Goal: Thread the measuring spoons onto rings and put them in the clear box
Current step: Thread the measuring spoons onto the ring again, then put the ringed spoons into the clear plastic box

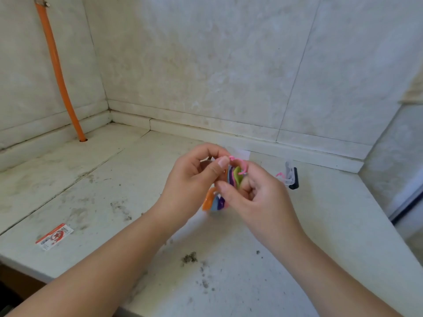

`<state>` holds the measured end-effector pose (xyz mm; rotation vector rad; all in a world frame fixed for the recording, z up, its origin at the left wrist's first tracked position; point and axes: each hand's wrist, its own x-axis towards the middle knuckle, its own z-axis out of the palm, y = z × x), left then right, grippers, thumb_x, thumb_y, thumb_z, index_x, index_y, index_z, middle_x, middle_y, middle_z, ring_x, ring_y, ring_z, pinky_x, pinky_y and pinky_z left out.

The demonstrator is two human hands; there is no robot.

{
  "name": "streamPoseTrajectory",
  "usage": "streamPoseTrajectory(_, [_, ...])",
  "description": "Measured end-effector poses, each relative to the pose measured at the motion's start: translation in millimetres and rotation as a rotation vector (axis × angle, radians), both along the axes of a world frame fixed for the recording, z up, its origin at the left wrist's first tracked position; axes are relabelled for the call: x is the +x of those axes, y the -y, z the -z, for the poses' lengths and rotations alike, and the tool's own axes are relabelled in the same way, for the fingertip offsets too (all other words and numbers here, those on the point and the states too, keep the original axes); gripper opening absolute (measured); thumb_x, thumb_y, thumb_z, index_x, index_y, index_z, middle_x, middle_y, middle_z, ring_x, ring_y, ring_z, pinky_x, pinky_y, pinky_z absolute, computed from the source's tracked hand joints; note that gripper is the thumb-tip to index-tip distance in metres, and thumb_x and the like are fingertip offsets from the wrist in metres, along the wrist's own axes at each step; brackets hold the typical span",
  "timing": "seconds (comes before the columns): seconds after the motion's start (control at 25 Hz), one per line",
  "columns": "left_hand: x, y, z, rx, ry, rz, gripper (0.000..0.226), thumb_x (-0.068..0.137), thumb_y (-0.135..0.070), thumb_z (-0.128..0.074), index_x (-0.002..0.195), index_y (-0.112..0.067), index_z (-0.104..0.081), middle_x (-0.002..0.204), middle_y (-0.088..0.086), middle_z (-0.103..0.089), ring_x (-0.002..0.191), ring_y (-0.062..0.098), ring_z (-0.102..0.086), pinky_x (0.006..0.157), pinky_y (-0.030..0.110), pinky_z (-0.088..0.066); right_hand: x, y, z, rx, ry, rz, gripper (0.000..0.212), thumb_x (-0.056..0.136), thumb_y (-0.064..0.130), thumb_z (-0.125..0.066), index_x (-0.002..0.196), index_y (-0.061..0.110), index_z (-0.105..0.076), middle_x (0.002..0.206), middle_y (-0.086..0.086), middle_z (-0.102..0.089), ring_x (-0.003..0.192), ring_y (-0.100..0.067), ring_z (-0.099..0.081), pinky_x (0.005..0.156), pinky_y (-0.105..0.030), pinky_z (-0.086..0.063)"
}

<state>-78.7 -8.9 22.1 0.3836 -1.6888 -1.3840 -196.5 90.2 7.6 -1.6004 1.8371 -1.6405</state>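
Above the middle of the counter, my left hand (194, 177) and my right hand (258, 195) hold a bunch of coloured measuring spoons (234, 179) between them. Orange, blue and purple spoon bowls (212, 202) hang below my fingers. A pink ring (240, 165) passes through the handle ends at the top, and my left thumb and right fingertips pinch around it. Whether the ring is closed I cannot tell. A clear box edge (242, 154) shows just behind my hands, mostly hidden.
A second pink ring (279, 175) lies by a clear and black object (291, 177) to the right. A red and white label (54, 236) lies at the left. An orange hose (60, 76) enters the counter at the back left. Dirt specks (189, 257) dot the counter (91, 179).
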Motion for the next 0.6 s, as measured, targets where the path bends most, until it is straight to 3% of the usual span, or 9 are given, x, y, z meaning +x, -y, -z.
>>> streamPoseTrajectory(0.08, [-5,-5,-12,-0.072,-0.002,0.060,0.009,0.096,-0.007,-0.060,0.091,-0.006,-0.067,0.085,0.017,-0.065,0.060,0.025,-0.063,0.052,0.035,-0.052,-4,5,-12,-0.026,0.056,-0.009,0.014,0.089,0.031,-0.072,0.086,0.018,-0.070,0.043,0.014,-0.046,0.039,0.001,-0.045,0.044,-0.014,-0.036])
streamPoseTrajectory(0.2, [-11,2,-27,-0.169,-0.006,0.028,0.009,0.093,-0.016,-0.064,0.098,-0.016,-0.072,0.097,0.007,-0.067,0.075,0.015,-0.066,0.065,0.026,-0.055,-19,4,-28,-0.070,0.102,0.048,0.017,0.087,0.035,-0.071,0.086,0.018,-0.072,0.051,0.004,-0.059,0.046,-0.013,-0.055,0.047,-0.036,-0.047])
streamPoseTrajectory(0.28, [-17,20,-28,-0.131,-0.001,-0.110,0.014,0.094,-0.024,-0.063,0.104,-0.029,-0.071,0.103,0.002,-0.069,0.088,0.016,-0.065,0.076,0.029,-0.054,-34,5,-40,-0.183,0.091,0.195,0.014,0.085,0.038,-0.068,0.083,0.024,-0.071,0.058,0.006,-0.067,0.048,-0.007,-0.059,0.046,-0.025,-0.048])
streamPoseTrajectory(0.36, [-22,39,-17,-0.096,0.101,-0.289,0.016,0.098,-0.028,-0.059,0.111,-0.033,-0.067,0.116,0.000,-0.065,0.098,0.009,-0.063,0.081,0.024,-0.048,-53,9,-52,-0.224,-0.008,0.395,0.018,0.083,0.043,-0.063,0.080,0.026,-0.067,0.054,0.017,-0.060,0.045,-0.003,-0.052,0.044,-0.023,-0.047])
streamPoseTrajectory(0.48, [-26,51,17,-0.042,0.302,-0.306,0.021,0.101,-0.028,-0.053,0.118,-0.027,-0.065,0.126,0.002,-0.057,0.103,0.001,-0.060,0.077,0.009,-0.041,-75,25,-54,0.001,-0.199,0.522,0.021,0.086,0.043,-0.059,0.086,0.023,-0.067,0.058,0.009,-0.060,0.058,-0.016,-0.063,0.054,-0.034,-0.054])
streamPoseTrajectory(0.6, [-25,52,35,-0.076,0.310,-0.182,0.020,0.103,-0.030,-0.050,0.117,-0.031,-0.064,0.116,-0.008,-0.061,0.097,-0.012,-0.059,0.072,0.003,-0.042,-77,46,-42,0.228,-0.217,0.504,0.020,0.085,0.035,-0.056,0.080,0.017,-0.062,0.069,-0.004,-0.066,0.071,-0.031,-0.068,0.065,-0.040,-0.056])
